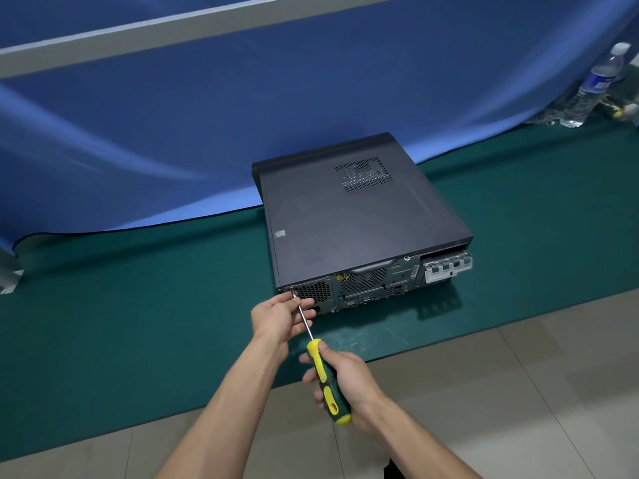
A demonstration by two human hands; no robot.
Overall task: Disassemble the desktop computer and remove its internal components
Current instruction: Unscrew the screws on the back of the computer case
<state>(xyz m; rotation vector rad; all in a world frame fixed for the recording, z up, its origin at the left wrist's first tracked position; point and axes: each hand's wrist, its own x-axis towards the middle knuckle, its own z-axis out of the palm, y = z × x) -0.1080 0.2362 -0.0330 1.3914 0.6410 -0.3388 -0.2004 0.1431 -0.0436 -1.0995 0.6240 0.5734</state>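
A dark grey desktop computer [359, 216] lies flat on a green mat [138, 305], its rear panel facing the person and its cover in place, with a perforated vent patch near the far end of the lid. The right hand [340, 385] grips the yellow-and-green handle of a screwdriver [326, 378], fingers curled tightly round it. The metal shaft runs up and to the left, and its tip meets the upper left corner of the rear panel, beside the honeycomb grille of the power supply. The left hand [278, 316] sits at that same corner, its fingertips pinched together round the shaft close to the tip. Behind the computer a blue cloth [173, 133] drapes down onto the mat. At the far right stands 1 clear plastic water bottle [596, 84]. Pale floor tiles [518, 392] show at the near edge.
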